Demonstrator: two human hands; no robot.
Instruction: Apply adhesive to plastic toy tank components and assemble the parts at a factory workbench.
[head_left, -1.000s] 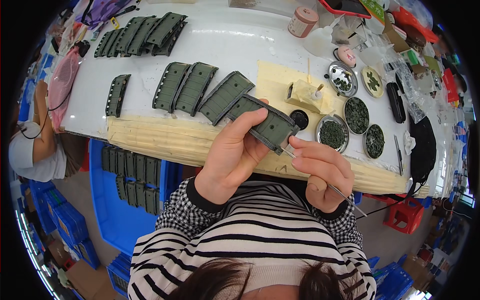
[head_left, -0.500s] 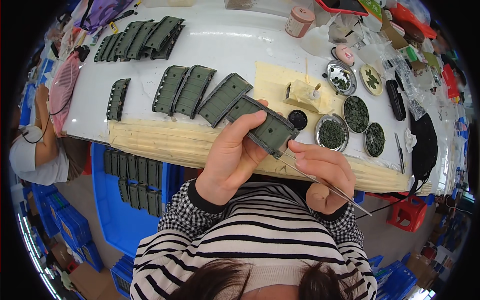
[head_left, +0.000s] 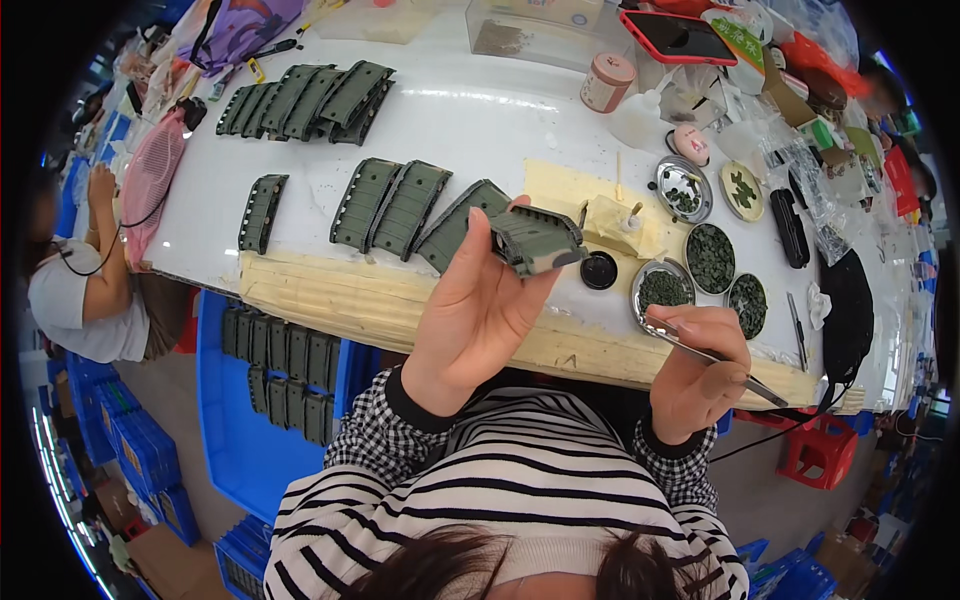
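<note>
My left hand (head_left: 480,320) grips a dark green curved ribbed panel (head_left: 538,240) between thumb and fingers. The panel is tilted, so its edge and part of its camouflage-patterned side show. My right hand (head_left: 702,365) is closed around metal tweezers (head_left: 748,380), apart from the panel. Their tips lie by the near rim of a round metal dish (head_left: 636,300) of small green pieces (head_left: 664,287); whether they hold a piece is too small to tell. Beyond my left hand, similar panels (head_left: 410,210) lie on the table.
Oval tins of green pieces (head_left: 710,258) stand right of the dish, and a small black round pot (head_left: 599,270) to its left. A yellow-wrapped block (head_left: 612,226) sits behind. More panels fill part of a blue bin (head_left: 235,440) below the table. Another person (head_left: 85,290) sits at far left.
My right hand and the tweezers have moved right, away from the panel to the metal dish. My left hand has tipped the panel. The whole view has shifted slightly.
</note>
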